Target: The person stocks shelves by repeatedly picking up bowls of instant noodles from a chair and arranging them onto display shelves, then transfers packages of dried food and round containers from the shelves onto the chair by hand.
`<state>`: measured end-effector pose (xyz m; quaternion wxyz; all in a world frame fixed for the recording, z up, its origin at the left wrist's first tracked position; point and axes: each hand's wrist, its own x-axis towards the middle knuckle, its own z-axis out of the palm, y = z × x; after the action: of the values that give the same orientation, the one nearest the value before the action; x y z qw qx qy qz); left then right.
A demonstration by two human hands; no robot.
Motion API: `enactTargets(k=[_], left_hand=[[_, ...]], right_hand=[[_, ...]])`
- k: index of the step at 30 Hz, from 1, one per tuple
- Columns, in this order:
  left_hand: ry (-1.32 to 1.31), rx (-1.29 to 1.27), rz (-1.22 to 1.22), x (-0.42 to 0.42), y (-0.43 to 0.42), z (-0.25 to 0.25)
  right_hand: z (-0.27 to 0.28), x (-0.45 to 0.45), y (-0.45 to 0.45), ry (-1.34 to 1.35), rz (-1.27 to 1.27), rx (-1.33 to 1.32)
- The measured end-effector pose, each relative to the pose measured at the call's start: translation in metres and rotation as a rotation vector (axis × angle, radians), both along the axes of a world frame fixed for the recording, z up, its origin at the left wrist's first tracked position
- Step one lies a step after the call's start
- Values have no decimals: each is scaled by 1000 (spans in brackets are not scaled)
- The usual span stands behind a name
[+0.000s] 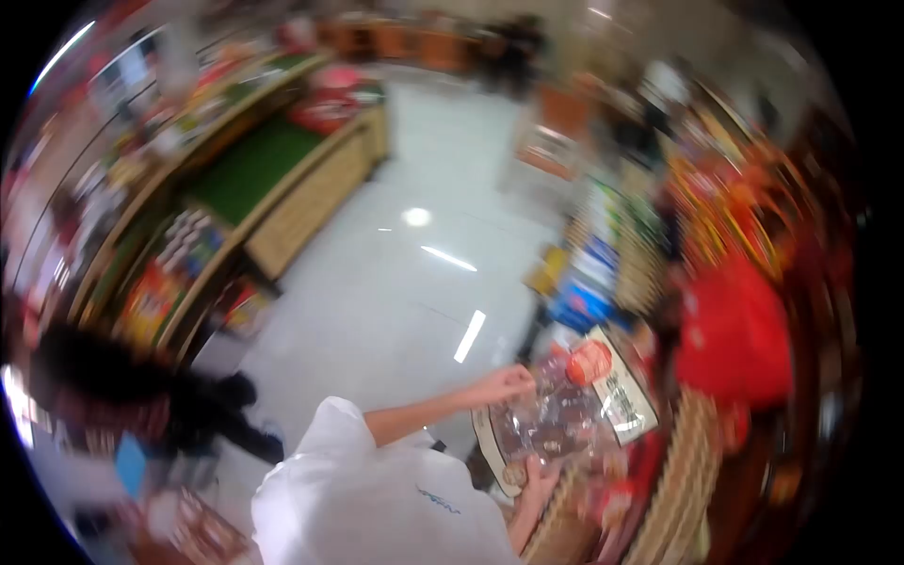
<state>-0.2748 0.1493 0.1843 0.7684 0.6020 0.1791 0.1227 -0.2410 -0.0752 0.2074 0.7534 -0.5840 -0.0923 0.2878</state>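
Note:
A clear plastic package (556, 424) with pale printed card edges and a red picture is held up in front of my white shirt. My right hand (537, 478) grips its lower edge, with the fingers partly hidden behind the plastic. At the package's upper left side is my left hand (506, 386), its fingers drawn together in a pinch. Blur hides what, if anything, is between them. Brownish shapes show faintly through the plastic.
Left stands a wooden display counter (315, 188) with green lining and colourful goods. A dark-haired person (104, 386) in dark clothes is at lower left. Right are woven baskets (673, 471), a red bag (734, 334) and blue packs (586, 282). An orange-brown stand (556, 132) is farther back.

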Motion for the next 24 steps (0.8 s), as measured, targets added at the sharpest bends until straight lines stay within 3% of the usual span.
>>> enactTargets(k=[2, 4, 9, 12, 13, 15, 17, 18, 19, 21, 22, 24], left_hand=[[157, -15, 182, -50, 48, -2], [161, -57, 256, -89, 71, -1], [67, -134, 697, -185, 107, -11], [77, -235, 875, -219, 107, -3], [91, -213, 954, -222, 101, 2], [87, -242, 1103, -210, 87, 7], [43, -231, 1325, -202, 76, 10], [20, -268, 1313, -189, 73, 11], [-6, -302, 1259, -177, 70, 12], [-35, -313, 1371, -158, 69, 17], [-51, -317, 1409, -144, 70, 19], [-125, -320, 1477, -140, 68, 12]], right_hand=[[-18, 5, 45, -37, 227, -27], [-21, 6, 91, -29, 337, -49], [-19, -11, 204, -25, 739, -150], [-10, -18, 257, 129, 1010, -211], [-7, -17, 268, 139, 1010, -290], [-53, 23, 301, 38, 1335, -177], [-25, 24, 322, 43, 1481, -189], [25, 15, 319, 82, 1430, -258], [2, 31, 339, 72, 1528, -269], [-57, 69, 385, -460, 1853, -349], [-51, 78, 394, -470, 1898, -349], [-20, 61, 400, -474, 1757, -442]])
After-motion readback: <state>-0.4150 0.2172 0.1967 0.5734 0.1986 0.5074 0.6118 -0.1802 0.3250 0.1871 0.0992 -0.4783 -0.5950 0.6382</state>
